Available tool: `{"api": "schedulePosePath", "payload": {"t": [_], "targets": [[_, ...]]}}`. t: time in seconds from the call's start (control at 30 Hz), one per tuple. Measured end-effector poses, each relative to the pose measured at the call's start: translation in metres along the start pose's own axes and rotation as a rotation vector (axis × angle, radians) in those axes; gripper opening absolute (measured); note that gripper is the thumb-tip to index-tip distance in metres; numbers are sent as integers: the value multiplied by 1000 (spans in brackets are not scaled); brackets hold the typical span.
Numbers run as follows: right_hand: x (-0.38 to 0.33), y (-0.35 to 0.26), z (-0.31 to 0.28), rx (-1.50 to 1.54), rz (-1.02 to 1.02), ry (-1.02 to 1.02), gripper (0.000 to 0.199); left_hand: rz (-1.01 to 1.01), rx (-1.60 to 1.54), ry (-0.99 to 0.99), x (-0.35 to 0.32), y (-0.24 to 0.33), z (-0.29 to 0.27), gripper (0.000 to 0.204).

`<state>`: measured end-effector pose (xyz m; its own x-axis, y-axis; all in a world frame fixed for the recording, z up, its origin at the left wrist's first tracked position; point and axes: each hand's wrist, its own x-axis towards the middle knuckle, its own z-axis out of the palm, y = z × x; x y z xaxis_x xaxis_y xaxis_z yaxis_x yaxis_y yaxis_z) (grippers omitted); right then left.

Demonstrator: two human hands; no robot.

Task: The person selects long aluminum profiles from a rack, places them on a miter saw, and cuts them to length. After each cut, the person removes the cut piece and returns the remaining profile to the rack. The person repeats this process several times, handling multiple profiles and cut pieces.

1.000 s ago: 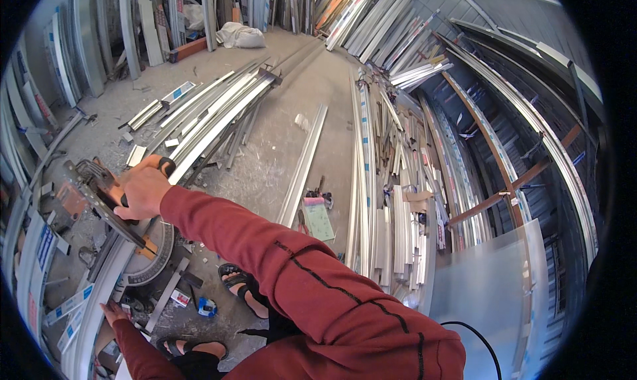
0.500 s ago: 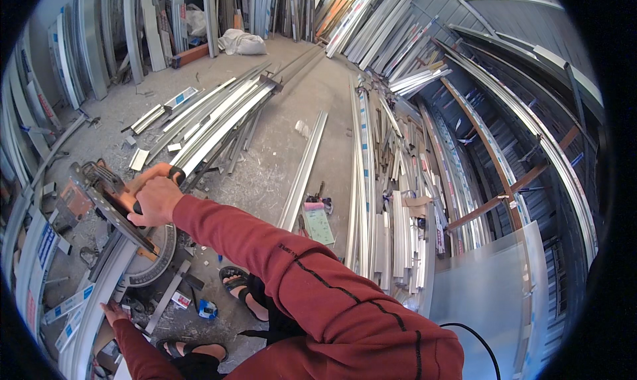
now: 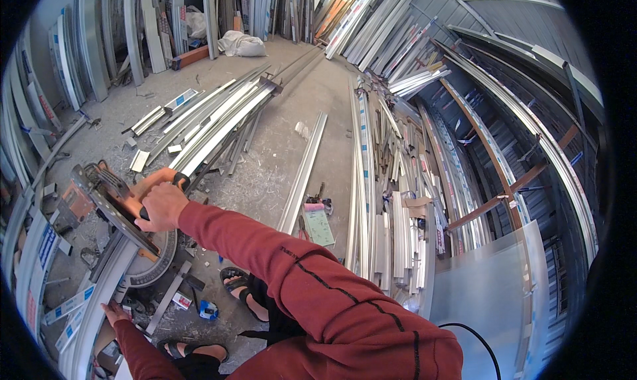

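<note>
Gripping the black-and-orange handle point(image 3: 174, 181) of a mitre saw point(image 3: 116, 211), the right hand point(image 3: 161, 205) has its fingers wrapped shut around the grip, knuckles up. The saw sits on the floor at near left, with its round grey turntable base point(image 3: 151, 264) under the tilted head.

Handling, as a judgement: the saw head looks heavy and rigid, pivoting on its hinge only; the moulded handle is the one sound place to hold it, well away from the blade guard.

Workpiece: a long aluminium profile point(image 3: 89, 314) runs across the base toward the near left edge. Likely light, stiff, smooth-faced and prone to slide; best pressed flat, well aside of the cut line.

Pose: the right arm in a red sleeve point(image 3: 318, 294) reaches forward and left, elbow bent, wrist level. The left hand point(image 3: 114, 311) lies low at near left, touching or just beside the profile; whether its fingers close on it cannot be told from here.

Surroundings: sandalled feet point(image 3: 242, 287), a blue tape measure point(image 3: 209, 310), loose profiles point(image 3: 219, 118) farther off.
</note>
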<state>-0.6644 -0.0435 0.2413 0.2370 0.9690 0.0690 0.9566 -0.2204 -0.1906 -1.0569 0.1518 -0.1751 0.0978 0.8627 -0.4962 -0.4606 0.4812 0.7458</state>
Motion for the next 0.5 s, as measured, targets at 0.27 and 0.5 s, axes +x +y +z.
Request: {"api": "schedulePosePath", "payload": {"t": [0.27, 0.5], "targets": [[-7, 1, 3, -7, -17, 30, 53, 198, 416, -72, 0, -3, -5, 58], [-5, 1, 8, -11, -34, 43, 52, -47, -109, 9, 13, -1, -11, 60]]}}
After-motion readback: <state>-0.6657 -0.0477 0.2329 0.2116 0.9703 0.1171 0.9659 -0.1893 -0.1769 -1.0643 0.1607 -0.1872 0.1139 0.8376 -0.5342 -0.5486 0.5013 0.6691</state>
